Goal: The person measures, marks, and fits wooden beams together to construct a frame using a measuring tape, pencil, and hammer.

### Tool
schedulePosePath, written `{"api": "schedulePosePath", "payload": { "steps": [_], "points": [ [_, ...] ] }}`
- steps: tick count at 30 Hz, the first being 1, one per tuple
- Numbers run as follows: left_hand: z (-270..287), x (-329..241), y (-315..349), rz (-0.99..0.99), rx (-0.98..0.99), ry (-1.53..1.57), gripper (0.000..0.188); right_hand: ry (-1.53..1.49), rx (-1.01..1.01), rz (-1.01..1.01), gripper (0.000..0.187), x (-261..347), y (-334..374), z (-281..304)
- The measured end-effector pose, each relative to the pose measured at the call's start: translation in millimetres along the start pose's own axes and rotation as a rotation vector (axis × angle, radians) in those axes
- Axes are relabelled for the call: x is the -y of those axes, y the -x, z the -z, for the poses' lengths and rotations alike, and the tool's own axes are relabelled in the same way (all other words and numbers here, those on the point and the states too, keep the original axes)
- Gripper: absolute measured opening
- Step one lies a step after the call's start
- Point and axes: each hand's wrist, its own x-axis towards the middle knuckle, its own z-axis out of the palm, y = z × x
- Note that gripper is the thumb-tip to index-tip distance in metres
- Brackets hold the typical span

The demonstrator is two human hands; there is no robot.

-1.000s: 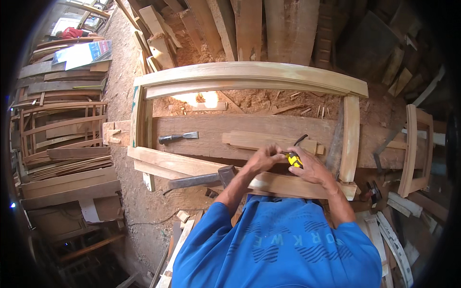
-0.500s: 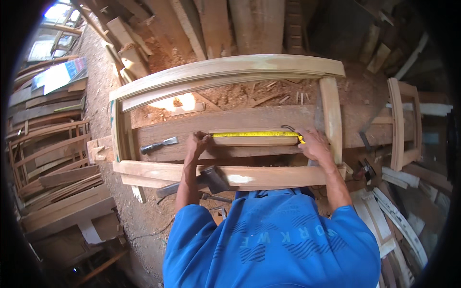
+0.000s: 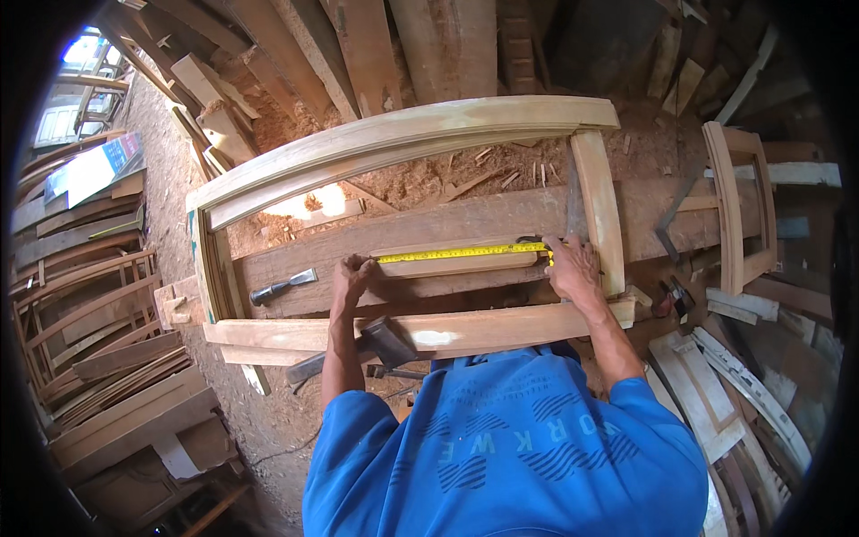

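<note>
A yellow tape measure (image 3: 461, 253) is stretched along a short wooden strip (image 3: 470, 266). My left hand (image 3: 352, 276) is closed on the tape's left end, at the strip's left end. At the other end my right hand (image 3: 574, 267) is closed round the tape's case, which its fingers mostly hide. The strip lies over a wide brown board (image 3: 358, 234), inside a large wooden frame (image 3: 403, 128). A chisel (image 3: 284, 286) rests on the board, left of my left hand. A dark-headed hammer (image 3: 389, 342) lies over the frame's near rail, right of my left forearm.
Another small wooden frame (image 3: 729, 210) stands at the right. Stacked timber and frames (image 3: 98, 313) fill the left side. Planks (image 3: 443, 49) lean at the back above shavings and offcuts. Pale curved wood pieces (image 3: 752, 403) lie at the lower right.
The whole view has shifted and turned slightly, so the bench scene sits further left. Both hands keep their hold on the tape measure, which still lies along the strip.
</note>
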Motion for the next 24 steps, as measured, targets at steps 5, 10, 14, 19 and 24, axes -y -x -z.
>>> {"api": "schedulePosePath", "payload": {
  "steps": [5,10,14,19,24],
  "points": [
    [1,-1,0,-0.007,-0.016,-0.086,0.029,-0.006,-0.032,0.015,0.060,-1,3,-1],
    [1,5,-1,-0.012,-0.034,-0.093,0.029,-0.011,0.000,0.013,0.059,-1,2,2],
    [-1,0,1,-0.007,-0.039,-0.094,0.028,-0.022,0.018,0.017,0.060,-1,3,4],
    [-4,-7,3,-0.001,-0.055,-0.138,0.028,-0.020,-0.014,0.028,0.059,-4,3,0],
    [1,5,0,-0.010,-0.041,-0.078,0.034,0.011,0.045,0.050,0.057,1,4,11]
  ]
}}
